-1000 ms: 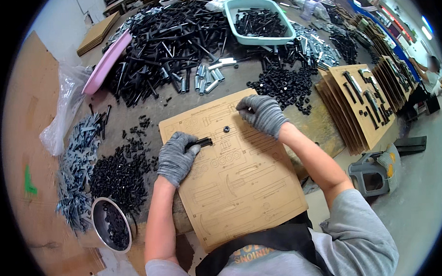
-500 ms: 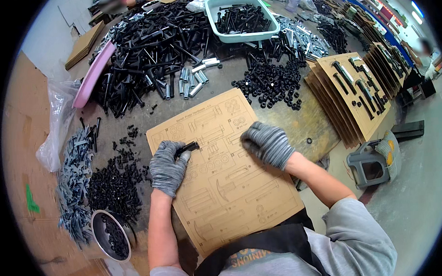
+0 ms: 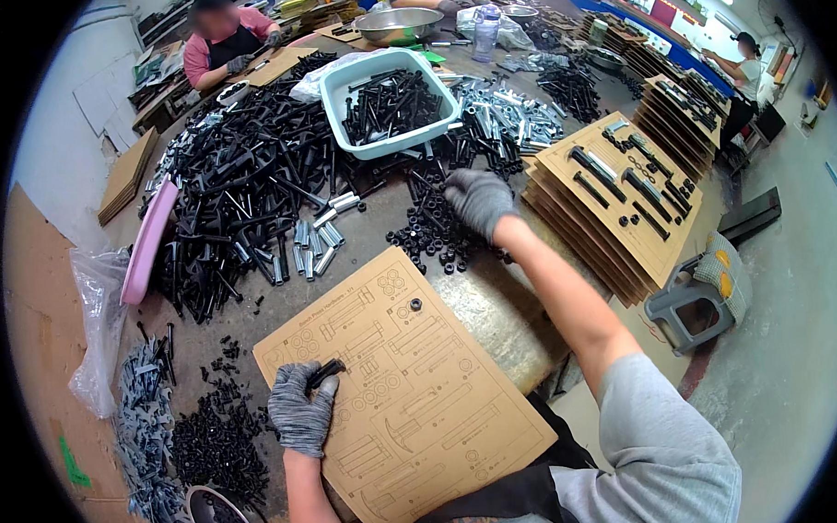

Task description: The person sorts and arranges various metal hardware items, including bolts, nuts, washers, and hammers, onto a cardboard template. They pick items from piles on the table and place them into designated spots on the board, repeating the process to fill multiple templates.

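Observation:
A printed cardboard sheet (image 3: 460, 389) with line drawings of hardware lies in front of me. My left hand (image 3: 300, 413), in a grey striped glove, is closed around a short black cylindrical part (image 3: 325, 373) at the sheet's left edge. One black nut (image 3: 415, 305) rests on the upper part of the sheet. Beyond it my right hand (image 3: 483, 204), gloved the same way, reaches over the pile of black nuts (image 3: 431, 238). Its fingertips are hidden and slightly blurred, so its grip cannot be made out.
Long black bolts (image 3: 250, 184) heap at the left, beside a pink tray (image 3: 149, 243). A pale blue basin (image 3: 391, 147) of bolts stands behind. Filled cardboard sheets (image 3: 610, 209) are stacked at right. Small black screws (image 3: 217, 439) lie lower left. Other people work farther off.
My right hand has moved from the sheet out to the nut pile, uncovering a nut on the sheet. My left hand keeps its black part. The view has shifted, showing more of the far side.

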Tool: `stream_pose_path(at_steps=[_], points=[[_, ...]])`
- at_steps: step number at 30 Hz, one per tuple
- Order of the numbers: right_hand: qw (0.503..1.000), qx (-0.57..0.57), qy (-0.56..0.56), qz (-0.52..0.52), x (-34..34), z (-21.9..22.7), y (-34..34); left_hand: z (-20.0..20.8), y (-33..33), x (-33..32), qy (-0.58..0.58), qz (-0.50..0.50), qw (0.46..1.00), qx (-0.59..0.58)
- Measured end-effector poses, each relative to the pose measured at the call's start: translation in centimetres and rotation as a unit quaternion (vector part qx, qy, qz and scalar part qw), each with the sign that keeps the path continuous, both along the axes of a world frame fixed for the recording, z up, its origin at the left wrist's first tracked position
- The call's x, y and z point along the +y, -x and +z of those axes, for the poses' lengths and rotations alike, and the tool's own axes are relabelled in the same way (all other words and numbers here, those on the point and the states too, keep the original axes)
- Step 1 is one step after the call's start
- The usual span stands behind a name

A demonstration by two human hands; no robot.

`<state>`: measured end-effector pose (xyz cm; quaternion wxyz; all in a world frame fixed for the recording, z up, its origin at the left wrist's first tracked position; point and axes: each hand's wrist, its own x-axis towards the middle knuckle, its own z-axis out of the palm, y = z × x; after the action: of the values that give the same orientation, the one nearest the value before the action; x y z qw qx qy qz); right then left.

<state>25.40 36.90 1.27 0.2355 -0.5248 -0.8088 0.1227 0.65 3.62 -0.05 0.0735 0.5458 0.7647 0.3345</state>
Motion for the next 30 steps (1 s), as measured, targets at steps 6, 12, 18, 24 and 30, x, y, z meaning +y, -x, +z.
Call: stream_pose_path(at_steps=[6, 12, 18, 24, 30], points=[[0.971, -0.212, 0.103, -0.030, 11.8, -2.6, 1.1, 0.2, -0.4, 0.8, -0.016, -0.013, 1.000, 0.005], [0.995, -0.063, 0.077, -0.010, 4.1, 0.8, 3.8, -0.1, 0.4, -0.6, -0.016, 0.007, 1.000, 0.025], [0.955, -0.277, 0.092, 0.051, -0.5, 1.5, 5.9, -0.5, 0.4, -0.3, 0.013, 0.022, 0.998, 0.065], [0.971, -0.156, 0.070, 0.168, -5.6, 3.8, 6.3, -0.3, 0.8, -0.1, -0.005, 0.011, 0.999, 0.047], [0.871, -0.209, 0.049, 0.443, -16.0, 2.8, 10.3, -0.6, 1.2, -0.8, 0.003, -0.001, 1.000, 0.024]])
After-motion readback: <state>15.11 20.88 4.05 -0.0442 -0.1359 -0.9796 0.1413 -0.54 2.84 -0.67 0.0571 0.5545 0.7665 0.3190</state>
